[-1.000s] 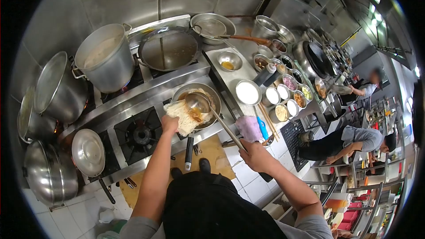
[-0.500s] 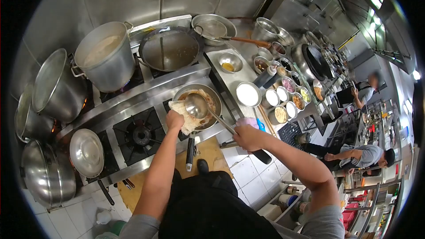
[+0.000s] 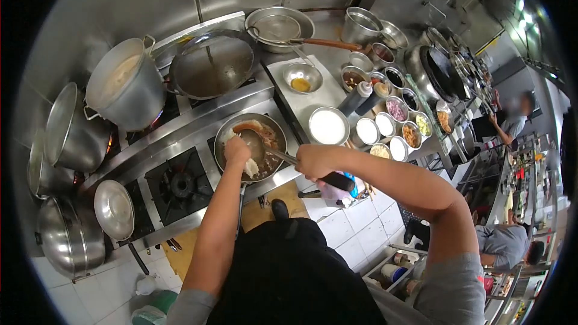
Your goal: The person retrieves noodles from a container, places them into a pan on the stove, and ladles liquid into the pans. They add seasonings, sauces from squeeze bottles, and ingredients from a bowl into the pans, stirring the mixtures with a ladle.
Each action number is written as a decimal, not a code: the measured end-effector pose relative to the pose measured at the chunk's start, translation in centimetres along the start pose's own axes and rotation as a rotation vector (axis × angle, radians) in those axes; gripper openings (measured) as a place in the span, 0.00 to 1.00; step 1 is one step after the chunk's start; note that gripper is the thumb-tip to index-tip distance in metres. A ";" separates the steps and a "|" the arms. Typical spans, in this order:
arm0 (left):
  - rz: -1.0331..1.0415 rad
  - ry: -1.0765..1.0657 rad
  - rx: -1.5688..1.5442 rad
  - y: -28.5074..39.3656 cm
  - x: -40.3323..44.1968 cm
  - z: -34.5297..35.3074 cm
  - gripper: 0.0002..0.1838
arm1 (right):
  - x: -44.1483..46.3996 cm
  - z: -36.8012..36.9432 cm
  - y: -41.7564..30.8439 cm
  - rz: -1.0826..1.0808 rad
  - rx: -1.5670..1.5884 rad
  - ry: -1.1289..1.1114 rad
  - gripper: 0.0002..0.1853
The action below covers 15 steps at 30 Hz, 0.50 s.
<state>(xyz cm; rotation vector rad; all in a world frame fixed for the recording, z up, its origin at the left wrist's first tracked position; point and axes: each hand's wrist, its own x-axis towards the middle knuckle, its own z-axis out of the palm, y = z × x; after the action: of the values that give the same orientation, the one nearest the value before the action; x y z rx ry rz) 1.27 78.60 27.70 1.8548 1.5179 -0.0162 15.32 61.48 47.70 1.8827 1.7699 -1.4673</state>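
Note:
My left hand (image 3: 238,151) is closed on the edge of a pale, flat, breaded-looking piece of food (image 3: 250,169), which hangs down into the frying pan (image 3: 282,136). My right hand (image 3: 318,161) grips the black-ended handle of a ladle (image 3: 255,143); the ladle's bowl is low in the pan, against the pale piece. Brown, coated pieces (image 3: 250,126) lie along the pan's far side in bubbling oil. Part of the pale piece is hidden behind my left hand and the ladle.
A bare burner (image 3: 181,185) lies left of the pan. Behind stand a wok of oil (image 3: 211,69) and a tall stockpot (image 3: 126,99). A bowl of white powder (image 3: 329,125) and several ingredient tins flank the right side. Two people stand farther right.
My left hand has brought the pale piece down into the pan, where before it was held up at the near rim. The ladle bowl has dipped lower, and the camera view has shifted.

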 end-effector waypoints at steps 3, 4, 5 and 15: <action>-0.025 0.014 0.039 -0.5 0.6 -0.3 0.12 | -0.7 -2.0 2.2 0.096 0.004 0.074 0.12; -0.029 0.022 0.072 -0.7 1.0 -0.1 0.12 | 0.0 -1.7 3.9 0.082 0.000 0.069 0.12; -0.028 0.030 0.031 -1.2 1.6 0.3 0.13 | 0.8 -0.9 5.8 -0.035 -0.186 0.169 0.13; 0.107 0.123 0.240 5.1 -2.2 2.4 0.10 | -2.2 -5.3 8.4 0.006 0.017 0.239 0.17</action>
<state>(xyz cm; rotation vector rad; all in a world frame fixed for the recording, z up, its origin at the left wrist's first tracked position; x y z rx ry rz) 5.96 75.23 29.55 2.1607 1.5535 -0.0364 25.47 61.37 47.97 2.1482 1.8521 -1.3047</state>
